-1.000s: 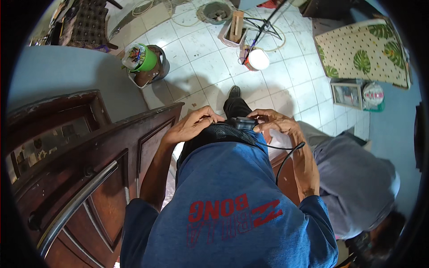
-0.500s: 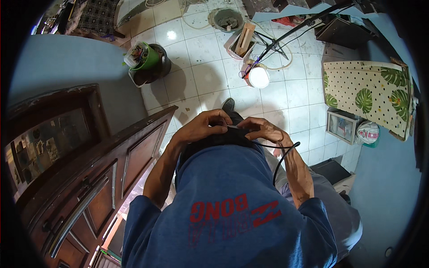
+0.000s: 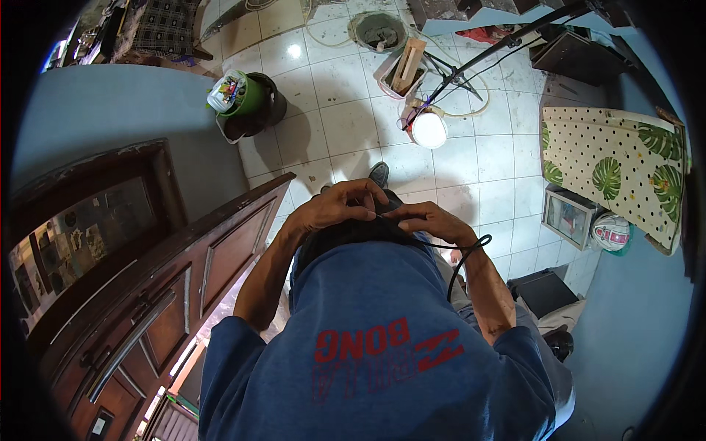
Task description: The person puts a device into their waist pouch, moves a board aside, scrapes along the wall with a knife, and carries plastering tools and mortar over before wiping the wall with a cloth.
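Both hands work close together at waist height, over a black item [image 3: 353,234] worn or held against the blue shirt [image 3: 382,301]. My left hand [image 3: 340,206] is closed, with thumb and bent fingers brought together at the black item. Opposite it, my right hand [image 3: 430,222] curls inward, its thumb and forefinger meeting near the left fingertips. Whatever lies between the fingers is too small and dark to name. A black cable [image 3: 471,251] runs from the black item past my right wrist and loops down beside the shirt.
A brown wooden door [image 3: 176,294] stands at the left. Ahead on the tiles are a green bucket [image 3: 254,99], a white-lidded tub [image 3: 429,130], a box with a wood piece [image 3: 406,67] and a stand [image 3: 471,70]. Close at the right are another person's grey clothes [image 3: 553,382].
My fingers have shifted slightly at the black item, and a pale bit seen between them before no longer shows. The view has turned a little, and the person at the right sits lower.
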The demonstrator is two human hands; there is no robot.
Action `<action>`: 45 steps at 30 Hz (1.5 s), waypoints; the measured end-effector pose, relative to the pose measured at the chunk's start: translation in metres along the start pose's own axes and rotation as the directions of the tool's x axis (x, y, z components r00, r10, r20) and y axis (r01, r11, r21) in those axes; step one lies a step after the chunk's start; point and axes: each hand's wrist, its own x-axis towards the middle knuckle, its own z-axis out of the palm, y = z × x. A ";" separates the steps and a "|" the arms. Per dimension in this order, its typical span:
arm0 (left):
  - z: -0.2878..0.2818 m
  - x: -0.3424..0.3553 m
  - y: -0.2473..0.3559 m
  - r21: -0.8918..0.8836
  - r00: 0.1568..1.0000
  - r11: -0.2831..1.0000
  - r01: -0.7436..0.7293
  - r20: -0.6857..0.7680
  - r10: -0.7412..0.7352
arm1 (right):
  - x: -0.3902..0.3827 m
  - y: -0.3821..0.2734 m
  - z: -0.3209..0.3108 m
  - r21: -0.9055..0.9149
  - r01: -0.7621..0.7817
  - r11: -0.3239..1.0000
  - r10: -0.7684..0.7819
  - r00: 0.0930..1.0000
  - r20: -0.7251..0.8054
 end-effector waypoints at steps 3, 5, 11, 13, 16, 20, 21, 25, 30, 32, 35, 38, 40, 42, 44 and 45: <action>-0.005 0.010 -0.005 -0.076 0.999 0.997 0.006 0.054 -0.002 | -0.007 -0.005 0.004 0.054 0.086 0.995 -0.086 0.996 -0.012; -0.007 0.017 -0.010 -0.096 0.997 0.995 0.027 0.071 -0.020 | -0.004 0.000 0.005 -0.028 0.120 0.992 -0.121 0.992 -0.037; -0.010 0.024 -0.001 -0.035 0.993 0.993 0.111 0.056 -0.108 | -0.004 -0.001 0.000 -0.204 0.155 0.967 -0.173 0.982 -0.072; -0.017 0.018 -0.005 -0.012 0.988 0.988 0.154 0.029 -0.154 | -0.005 -0.001 -0.001 -0.180 0.171 0.969 -0.186 0.980 -0.073; -0.040 0.006 -0.014 -0.143 0.990 0.980 0.139 -0.014 -0.143 | -0.002 0.001 -0.005 -0.068 0.059 0.996 -0.065 0.994 -0.087; -0.064 -0.003 -0.009 0.001 0.985 0.987 0.159 0.074 -0.158 | 0.004 0.001 -0.005 0.052 0.092 0.994 -0.086 0.991 -0.106; -0.065 0.002 0.000 0.123 0.986 0.981 0.147 0.063 -0.155 | 0.005 -0.003 -0.005 0.074 0.093 0.993 -0.085 0.990 -0.116; -0.055 0.023 0.037 0.285 0.990 0.948 0.143 -0.048 -0.135 | 0.013 -0.013 -0.003 0.074 0.075 0.994 -0.065 0.990 -0.127; -0.055 0.050 0.020 0.277 0.999 0.961 -0.022 -0.016 0.028 | 0.024 -0.009 -0.006 0.115 0.133 0.984 -0.119 0.986 -0.118; -0.053 0.062 0.018 0.280 0.991 0.952 -0.127 0.070 0.111 | 0.022 -0.012 -0.004 0.127 0.128 0.984 -0.111 0.985 -0.129; -0.045 0.075 0.017 0.387 0.992 0.917 -0.094 0.112 0.055 | 0.024 -0.011 0.002 0.188 0.174 0.967 -0.147 0.977 -0.151; -0.034 0.082 0.024 0.420 0.984 0.895 -0.147 0.150 0.091 | 0.031 0.002 0.002 0.319 0.231 0.919 -0.178 0.966 -0.185; -0.032 0.083 0.029 0.472 0.976 0.857 -0.208 0.161 0.148 | 0.037 0.025 -0.001 0.404 0.236 0.884 -0.162 0.965 -0.208; -0.031 0.080 0.035 0.525 0.964 0.809 -0.264 0.173 0.202 | 0.046 0.042 -0.004 0.514 0.159 0.843 -0.080 0.982 -0.173; -0.030 0.072 0.038 0.572 0.984 0.802 -0.168 0.056 0.166 | 0.050 0.043 0.001 0.433 0.236 0.870 -0.171 0.968 -0.185; -0.029 0.064 0.041 0.580 0.985 0.799 -0.162 0.045 0.167 | 0.055 0.033 0.003 0.336 0.303 0.892 -0.260 0.951 -0.167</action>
